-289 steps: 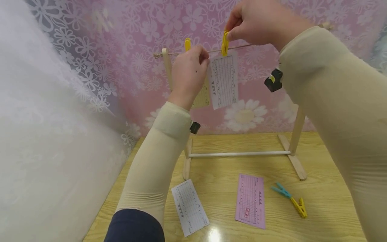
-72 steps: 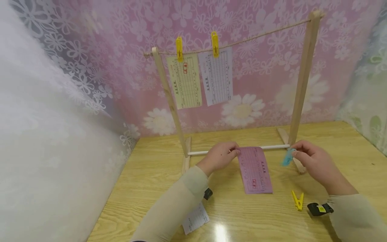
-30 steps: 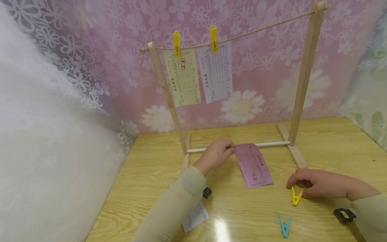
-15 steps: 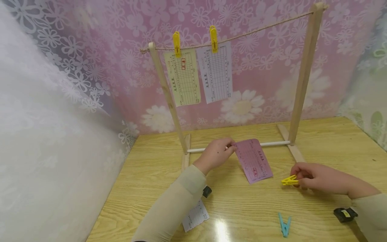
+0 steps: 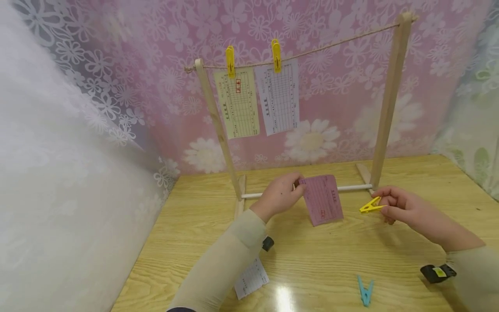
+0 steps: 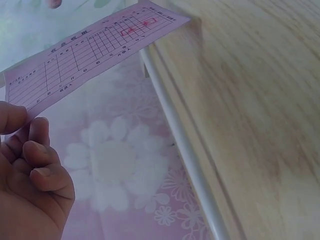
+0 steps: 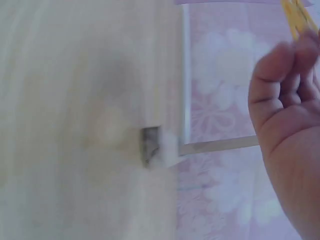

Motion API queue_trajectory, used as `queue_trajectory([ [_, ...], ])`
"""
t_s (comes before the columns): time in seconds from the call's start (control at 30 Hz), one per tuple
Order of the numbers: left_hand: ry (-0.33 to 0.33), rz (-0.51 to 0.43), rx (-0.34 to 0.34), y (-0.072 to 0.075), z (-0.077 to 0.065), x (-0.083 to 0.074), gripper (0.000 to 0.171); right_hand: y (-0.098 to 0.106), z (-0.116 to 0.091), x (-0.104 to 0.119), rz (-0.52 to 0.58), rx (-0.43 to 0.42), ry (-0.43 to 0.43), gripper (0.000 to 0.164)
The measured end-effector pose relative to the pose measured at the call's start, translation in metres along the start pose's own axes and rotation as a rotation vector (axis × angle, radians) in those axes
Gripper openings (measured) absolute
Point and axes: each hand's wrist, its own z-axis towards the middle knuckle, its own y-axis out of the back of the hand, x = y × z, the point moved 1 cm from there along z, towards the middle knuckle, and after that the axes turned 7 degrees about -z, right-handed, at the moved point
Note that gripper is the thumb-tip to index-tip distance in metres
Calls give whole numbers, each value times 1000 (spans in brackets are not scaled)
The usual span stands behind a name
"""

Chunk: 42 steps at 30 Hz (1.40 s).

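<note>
Between thumb and fingers, my left hand pinches the top left corner of a pink receipt slip, raised off the table. The left wrist view shows the slip stretching away from the fingertips, with a red stamp near its far end. My right hand pinches a yellow clothespin just right of the slip. Only part of that clothespin appears in the right wrist view. On the tabletop in front of the right hand lies a blue clothespin.
A wooden rack carries a sloping string. Yellow clothespins hold a pale yellow slip and a white slip on its left part. Another white slip, partly covered by the left forearm, lies on the table.
The right hand put the blue clothespin down, picked up the yellow one and raised it. The left hand lifted the pink slip off the table. Earlier, the white slip was clipped on the string.
</note>
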Motion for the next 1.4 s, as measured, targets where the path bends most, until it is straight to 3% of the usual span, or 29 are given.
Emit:
queue_trajectory([
  [0.23, 7, -38, -8, 14, 3, -12, 14, 18, 10, 26, -73, -137, 37, 32],
  [0.47, -43, -59, -49, 30, 10, -25, 16, 38, 26, 57, -171, -294, -33, 37],
  [0.57, -56, -92, -69, 35, 13, -30, 15, 45, 32, 71, -150, -334, -17, 41],
  [0.63, -60, -108, -86, 40, 15, -34, 16, 49, 36, 83, -61, -350, 19, 44],
  [0.87, -57, -129, -110, 57, 23, -48, 15, 65, 54, 123, 403, -323, 270, 40],
  [1.03, -69, -123, -133, 70, 31, -60, 18, 76, 68, 147, 520, -297, 324, 39],
  [1.13, -89, -127, -155, 79, 36, -67, 18, 83, 77, 160, 413, -336, 285, 39],
  [1.33, -128, -127, -220, 99, 45, -81, 19, 96, 93, 192, -150, -486, 48, 39],
  [1.4, -124, -125, -239, 105, 48, -85, 20, 101, 99, 204, -253, -502, 39, 39],
])
